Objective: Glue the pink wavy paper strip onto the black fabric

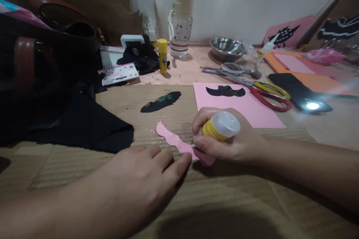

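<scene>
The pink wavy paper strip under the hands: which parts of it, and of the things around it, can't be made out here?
Head view only:
- Pink strip: its near end is covered by the right hand and left hand fingertips.
- Glue bottle: its tip is hidden behind the right hand's fingers.
- Dark bag: cut off by the left edge.
- Phone: its glaring light washes out its near end.

The room is dim. A small lamp (312, 106) glares white at three o'clock. Edges look bent, and the right side is blurry.
</scene>
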The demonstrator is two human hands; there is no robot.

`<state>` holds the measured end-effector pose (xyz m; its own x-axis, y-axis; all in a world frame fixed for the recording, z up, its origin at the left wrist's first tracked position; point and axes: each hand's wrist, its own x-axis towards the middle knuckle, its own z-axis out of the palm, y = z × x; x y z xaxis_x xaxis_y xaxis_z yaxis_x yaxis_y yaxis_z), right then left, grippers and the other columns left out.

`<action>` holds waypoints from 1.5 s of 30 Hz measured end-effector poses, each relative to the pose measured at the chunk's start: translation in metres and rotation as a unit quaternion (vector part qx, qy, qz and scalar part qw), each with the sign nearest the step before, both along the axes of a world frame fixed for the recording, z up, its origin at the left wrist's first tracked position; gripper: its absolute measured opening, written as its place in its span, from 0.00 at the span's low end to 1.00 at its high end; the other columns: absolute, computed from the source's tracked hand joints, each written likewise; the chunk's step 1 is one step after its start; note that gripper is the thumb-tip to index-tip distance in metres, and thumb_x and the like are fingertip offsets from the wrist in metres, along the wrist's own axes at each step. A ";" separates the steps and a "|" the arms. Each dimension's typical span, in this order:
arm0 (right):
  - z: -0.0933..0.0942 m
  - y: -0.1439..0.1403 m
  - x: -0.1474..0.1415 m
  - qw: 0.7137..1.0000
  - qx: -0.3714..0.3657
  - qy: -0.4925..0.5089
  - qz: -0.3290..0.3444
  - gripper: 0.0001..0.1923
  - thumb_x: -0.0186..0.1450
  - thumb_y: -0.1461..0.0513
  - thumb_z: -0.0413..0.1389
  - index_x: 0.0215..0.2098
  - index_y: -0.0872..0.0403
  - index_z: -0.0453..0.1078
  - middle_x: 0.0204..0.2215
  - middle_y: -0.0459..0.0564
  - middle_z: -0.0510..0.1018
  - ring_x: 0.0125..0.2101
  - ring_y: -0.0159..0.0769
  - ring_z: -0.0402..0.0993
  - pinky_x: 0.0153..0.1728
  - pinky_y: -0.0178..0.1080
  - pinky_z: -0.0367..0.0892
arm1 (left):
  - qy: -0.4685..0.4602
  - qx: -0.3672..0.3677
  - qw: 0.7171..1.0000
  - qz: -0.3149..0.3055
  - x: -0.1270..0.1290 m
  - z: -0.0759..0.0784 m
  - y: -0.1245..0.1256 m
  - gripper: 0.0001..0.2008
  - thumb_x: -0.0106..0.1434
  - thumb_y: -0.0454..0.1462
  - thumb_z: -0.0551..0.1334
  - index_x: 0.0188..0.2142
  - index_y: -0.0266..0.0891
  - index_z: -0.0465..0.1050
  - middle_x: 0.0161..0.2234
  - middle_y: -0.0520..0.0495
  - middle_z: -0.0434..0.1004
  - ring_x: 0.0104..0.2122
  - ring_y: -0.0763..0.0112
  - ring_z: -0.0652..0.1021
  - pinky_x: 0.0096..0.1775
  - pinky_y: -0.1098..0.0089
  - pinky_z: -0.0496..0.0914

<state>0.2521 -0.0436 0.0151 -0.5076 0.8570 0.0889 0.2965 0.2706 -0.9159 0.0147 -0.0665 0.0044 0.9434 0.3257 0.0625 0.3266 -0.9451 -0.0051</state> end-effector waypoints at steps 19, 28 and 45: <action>0.000 0.001 0.001 1.000 0.014 0.004 0.006 0.07 0.63 0.59 0.63 0.32 0.53 0.71 0.18 0.43 0.77 0.19 0.31 0.73 0.21 0.31 0.66 | -0.010 0.012 1.000 -0.007 0.001 -0.002 0.000 0.28 0.57 0.24 0.56 0.59 0.25 0.68 0.37 0.39 0.83 0.29 0.54 0.82 0.27 0.54 0.82; 0.006 -0.001 0.004 0.999 -0.007 -0.014 0.033 0.12 0.65 0.58 0.61 0.27 0.54 0.68 0.17 0.46 0.78 0.18 0.30 0.73 0.19 0.29 0.64 | -0.019 0.006 1.000 -0.002 0.000 -0.001 0.000 0.27 0.57 0.24 0.57 0.58 0.27 0.69 0.37 0.40 0.82 0.29 0.54 0.82 0.27 0.54 0.81; 0.005 0.000 0.005 0.999 0.010 -0.018 0.050 0.18 0.66 0.57 0.60 0.22 0.53 0.62 0.18 0.46 0.76 0.19 0.29 0.70 0.19 0.30 0.57 | -0.026 0.010 1.000 -0.005 -0.003 -0.005 0.000 0.27 0.57 0.23 0.52 0.58 0.30 0.64 0.39 0.40 0.83 0.31 0.54 0.83 0.28 0.55 0.80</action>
<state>0.2569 -0.0439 0.0197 -0.5939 0.7999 0.0863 0.2997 0.3194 -0.8990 0.0122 -0.0663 -0.0009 0.9421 0.3139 0.1176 0.3169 -0.9485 -0.0065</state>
